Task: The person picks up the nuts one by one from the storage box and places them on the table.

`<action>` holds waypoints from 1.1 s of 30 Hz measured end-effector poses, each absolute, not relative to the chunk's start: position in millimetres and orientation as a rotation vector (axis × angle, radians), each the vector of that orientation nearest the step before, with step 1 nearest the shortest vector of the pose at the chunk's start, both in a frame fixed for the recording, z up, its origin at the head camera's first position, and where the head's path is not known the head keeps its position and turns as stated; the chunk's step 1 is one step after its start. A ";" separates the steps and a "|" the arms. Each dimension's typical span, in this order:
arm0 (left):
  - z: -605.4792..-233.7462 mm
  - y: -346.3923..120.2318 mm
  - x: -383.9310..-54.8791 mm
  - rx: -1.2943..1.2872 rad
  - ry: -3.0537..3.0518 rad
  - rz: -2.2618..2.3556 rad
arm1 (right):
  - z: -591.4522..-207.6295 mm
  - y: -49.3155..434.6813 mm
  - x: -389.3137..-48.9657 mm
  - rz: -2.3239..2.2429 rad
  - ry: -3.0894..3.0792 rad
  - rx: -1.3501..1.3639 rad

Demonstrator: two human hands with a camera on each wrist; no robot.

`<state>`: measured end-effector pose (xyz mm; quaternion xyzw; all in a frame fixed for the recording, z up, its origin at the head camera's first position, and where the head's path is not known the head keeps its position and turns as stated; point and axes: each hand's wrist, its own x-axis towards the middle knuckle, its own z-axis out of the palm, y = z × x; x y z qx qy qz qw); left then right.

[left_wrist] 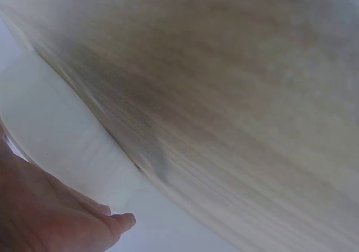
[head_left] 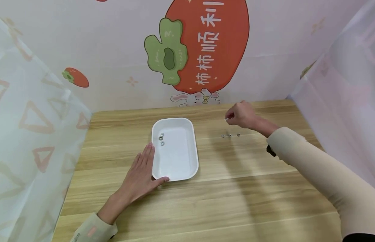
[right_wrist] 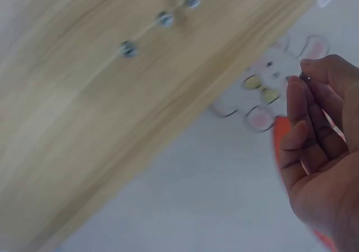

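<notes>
My right hand (head_left: 241, 115) is raised over the back right of the table, pinching a small metal nut (head_left: 226, 119) between thumb and fingertips. In the right wrist view only a dark bit of that nut (right_wrist: 304, 77) shows. Below the hand, three more metal nuts (head_left: 230, 135) lie in a row on the wood. The white tray (head_left: 190, 164) stands left of them, with three nuts (head_left: 161, 138) near its left wall. Fingers straight, my left hand (head_left: 139, 178) lies along the tray's left side, its thumb at the front left corner.
The wooden table (head_left: 211, 208) ends at the back against a printed cloth (head_left: 120, 67) with a large persimmon picture. White patterned cloth also hangs along the left and right sides.
</notes>
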<state>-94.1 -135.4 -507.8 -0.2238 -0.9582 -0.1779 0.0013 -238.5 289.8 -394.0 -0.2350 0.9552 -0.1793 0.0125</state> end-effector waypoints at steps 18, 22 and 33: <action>-505.8 -136.4 -94.4 -0.693 -3.055 -0.524 | -455.4 376.8 -223.2 -0.413 2.951 -0.555; -506.2 -136.4 -93.1 -0.691 -3.051 -0.527 | -465.6 382.3 -219.3 -0.340 2.954 -0.514; -505.3 -136.6 -94.9 -0.696 -3.061 -0.515 | -476.9 387.0 -214.6 -0.376 2.960 -0.418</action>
